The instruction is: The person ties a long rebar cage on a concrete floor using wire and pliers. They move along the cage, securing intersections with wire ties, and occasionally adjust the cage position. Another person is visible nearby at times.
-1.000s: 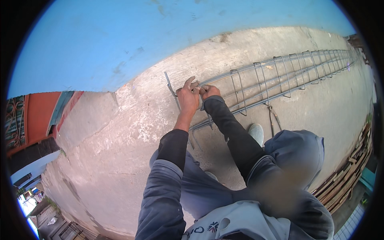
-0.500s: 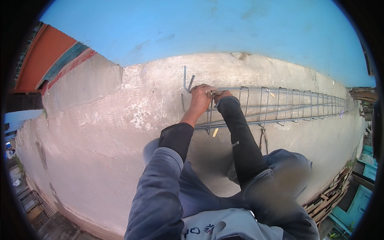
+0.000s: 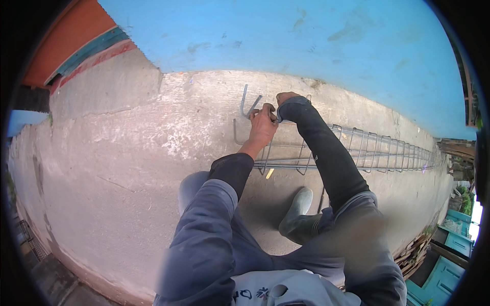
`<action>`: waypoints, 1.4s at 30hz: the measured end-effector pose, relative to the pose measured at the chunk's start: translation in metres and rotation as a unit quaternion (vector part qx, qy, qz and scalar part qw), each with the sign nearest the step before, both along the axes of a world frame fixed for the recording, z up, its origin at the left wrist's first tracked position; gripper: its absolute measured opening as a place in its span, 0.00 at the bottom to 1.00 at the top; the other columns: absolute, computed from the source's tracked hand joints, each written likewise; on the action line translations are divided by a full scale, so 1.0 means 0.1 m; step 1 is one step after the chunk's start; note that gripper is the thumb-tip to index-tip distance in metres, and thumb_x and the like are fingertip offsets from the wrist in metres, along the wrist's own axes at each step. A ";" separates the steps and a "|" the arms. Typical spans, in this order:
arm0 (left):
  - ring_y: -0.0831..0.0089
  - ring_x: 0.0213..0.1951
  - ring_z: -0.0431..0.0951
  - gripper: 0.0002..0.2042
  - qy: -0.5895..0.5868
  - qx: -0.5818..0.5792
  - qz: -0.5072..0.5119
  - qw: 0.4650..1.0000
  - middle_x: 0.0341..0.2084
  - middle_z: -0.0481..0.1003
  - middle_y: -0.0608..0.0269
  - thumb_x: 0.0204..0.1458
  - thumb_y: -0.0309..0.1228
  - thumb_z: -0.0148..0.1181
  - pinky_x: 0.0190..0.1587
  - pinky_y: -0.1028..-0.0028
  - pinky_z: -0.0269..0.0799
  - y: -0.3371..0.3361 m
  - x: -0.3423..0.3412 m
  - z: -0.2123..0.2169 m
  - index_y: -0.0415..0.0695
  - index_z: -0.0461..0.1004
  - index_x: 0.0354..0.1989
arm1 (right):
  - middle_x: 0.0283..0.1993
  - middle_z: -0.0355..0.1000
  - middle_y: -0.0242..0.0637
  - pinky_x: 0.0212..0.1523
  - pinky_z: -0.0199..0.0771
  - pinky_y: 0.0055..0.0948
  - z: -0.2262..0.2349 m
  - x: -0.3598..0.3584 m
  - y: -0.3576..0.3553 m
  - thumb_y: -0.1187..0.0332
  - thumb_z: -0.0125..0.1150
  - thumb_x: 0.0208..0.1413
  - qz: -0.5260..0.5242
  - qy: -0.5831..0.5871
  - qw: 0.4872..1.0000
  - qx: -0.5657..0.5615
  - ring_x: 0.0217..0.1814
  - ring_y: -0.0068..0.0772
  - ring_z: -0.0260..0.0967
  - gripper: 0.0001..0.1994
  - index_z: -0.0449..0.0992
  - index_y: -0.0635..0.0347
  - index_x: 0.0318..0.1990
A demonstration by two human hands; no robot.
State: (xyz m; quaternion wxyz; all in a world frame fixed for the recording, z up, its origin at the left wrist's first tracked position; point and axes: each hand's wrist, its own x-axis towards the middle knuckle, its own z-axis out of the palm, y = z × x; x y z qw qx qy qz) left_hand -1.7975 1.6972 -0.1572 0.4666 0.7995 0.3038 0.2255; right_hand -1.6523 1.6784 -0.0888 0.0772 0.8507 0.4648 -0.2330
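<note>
My left hand (image 3: 262,125) pinches at the left end of the steel cage (image 3: 363,151) on the concrete floor (image 3: 143,204); what my curled right hand (image 3: 287,97) holds, I can't tell. Steadying that corner seems wise.

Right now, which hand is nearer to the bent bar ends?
Left. The left hand is close beside the bent bar ends; the right hand is farther to their right.

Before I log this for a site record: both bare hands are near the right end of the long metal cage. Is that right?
Not the right end: the head view shows the left hand and the right hand, both bare, near the left end of the long metal cage.
</note>
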 end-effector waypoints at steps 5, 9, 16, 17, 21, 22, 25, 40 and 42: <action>0.65 0.39 0.77 0.18 0.011 -0.002 -0.017 1.000 0.26 0.78 0.63 0.44 0.21 0.63 0.57 0.60 0.53 0.01 -0.01 -0.03 0.46 0.65 0.43 | 0.34 0.74 0.35 0.37 0.74 0.34 -0.19 0.30 -0.47 0.66 0.64 0.43 0.176 0.068 0.982 0.017 0.39 0.35 0.75 0.08 0.79 0.52 0.33; 0.65 0.39 0.77 0.17 0.015 0.009 -0.032 0.999 0.28 0.78 0.62 0.44 0.21 0.63 0.57 0.60 0.52 0.01 0.00 -0.02 0.46 0.66 0.42 | 0.32 0.75 0.29 0.33 0.74 0.26 -0.51 0.18 -0.87 0.62 0.64 0.47 0.206 0.195 0.957 0.067 0.33 0.26 0.74 0.09 0.81 0.54 0.34; 0.58 0.40 0.76 0.17 0.004 0.045 -0.056 0.997 0.29 0.79 0.57 0.44 0.22 0.64 0.54 0.59 0.59 0.12 -0.13 -0.02 0.45 0.69 0.43 | 0.37 0.78 0.42 0.38 0.79 0.27 -0.09 0.22 -0.82 0.48 0.48 0.64 -0.264 0.478 0.838 -0.007 0.34 0.32 0.75 0.26 0.78 0.68 0.40; 0.57 0.39 0.76 0.17 -0.019 0.066 -0.051 0.996 0.28 0.79 0.56 0.43 0.22 0.64 0.53 0.60 0.62 0.17 -0.16 0.00 0.45 0.69 0.43 | 0.40 0.77 0.45 0.38 0.80 0.28 0.02 0.35 -0.85 0.48 0.43 0.66 -0.338 0.468 0.816 0.021 0.35 0.34 0.74 0.27 0.76 0.69 0.46; 0.53 0.37 0.77 0.10 0.101 0.087 -0.106 0.985 0.29 0.78 0.53 0.47 0.28 0.60 0.48 0.60 0.69 0.00 -0.35 0.40 0.42 0.74 0.39 | 0.33 0.74 0.44 0.27 0.78 0.33 0.14 0.76 -1.79 0.52 0.48 0.64 -0.433 0.414 0.798 0.069 0.28 0.32 0.72 0.21 0.74 0.65 0.47; 0.53 0.37 0.78 0.09 0.200 0.045 -0.144 0.968 0.29 0.78 0.52 0.47 0.30 0.59 0.47 0.60 0.70 -0.03 -0.40 0.59 0.41 0.75 0.37 | 0.29 0.74 0.41 0.25 0.77 0.33 0.00 0.89 -2.25 0.51 0.49 0.64 -0.450 0.374 0.810 0.052 0.25 0.30 0.71 0.21 0.74 0.64 0.44; 0.63 0.27 0.79 0.13 0.355 -0.077 -0.200 0.910 0.27 0.79 0.50 0.50 0.33 0.51 0.34 0.66 0.75 0.49 -0.68 0.33 0.34 0.76 0.32 | 0.19 0.72 0.38 0.18 0.72 0.32 -0.55 0.80 -3.27 0.59 0.55 0.60 -0.460 0.259 0.849 0.016 0.18 0.28 0.70 0.15 0.78 0.63 0.32; 0.71 0.30 0.74 0.13 0.091 -0.618 0.026 0.781 0.33 0.74 0.58 0.62 0.35 0.49 0.31 0.76 0.74 0.74 -0.55 0.32 0.42 0.68 0.50 | 0.50 0.67 0.45 0.42 0.76 0.46 -1.77 -0.22 -4.62 0.63 0.68 0.46 -0.330 -0.070 0.939 -0.071 0.47 0.46 0.72 0.41 0.52 0.44 0.68; 0.70 0.32 0.75 0.08 0.039 -0.661 0.049 0.748 0.32 0.74 0.57 0.55 0.27 0.57 0.32 0.76 0.74 0.74 -0.62 0.34 0.37 0.72 0.42 | 0.49 0.68 0.45 0.40 0.76 0.46 -1.91 -0.28 -4.52 0.64 0.67 0.46 -0.314 -0.040 0.947 -0.054 0.46 0.46 0.72 0.41 0.52 0.44 0.68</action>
